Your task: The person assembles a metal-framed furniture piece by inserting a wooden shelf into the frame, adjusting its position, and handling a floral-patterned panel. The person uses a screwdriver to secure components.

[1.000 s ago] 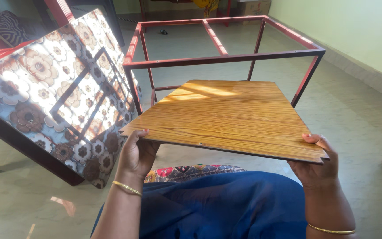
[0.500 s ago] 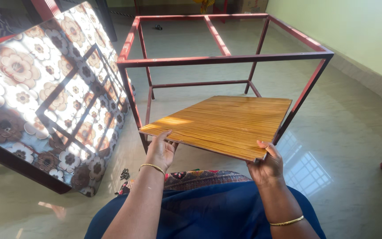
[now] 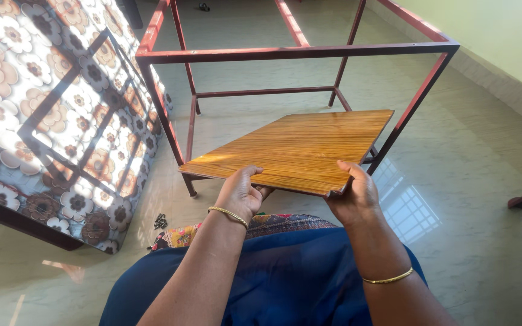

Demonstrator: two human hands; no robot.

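Holding a wooden board (image 3: pixel 300 148) by its near edge, both hands clamped on it.
Left hand (image 3: pixel 240 194) and right hand (image 3: pixel 353 196) grip alike; its length runs away toward the red metal frame (image 3: pixel 297 53).

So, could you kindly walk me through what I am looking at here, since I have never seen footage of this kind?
This is a single view from a camera worn on a person's head, looking down at their own two bare hands. There is no machine. The left hand and the right hand each grip the near edge of a wooden board, holding it roughly level in the air. Both wrists wear thin gold bangles. Beyond the board stands a red metal frame on a pale tiled floor. To the left is a flower-patterned mattress, tilted. The blue cloth below is the person's clothing.
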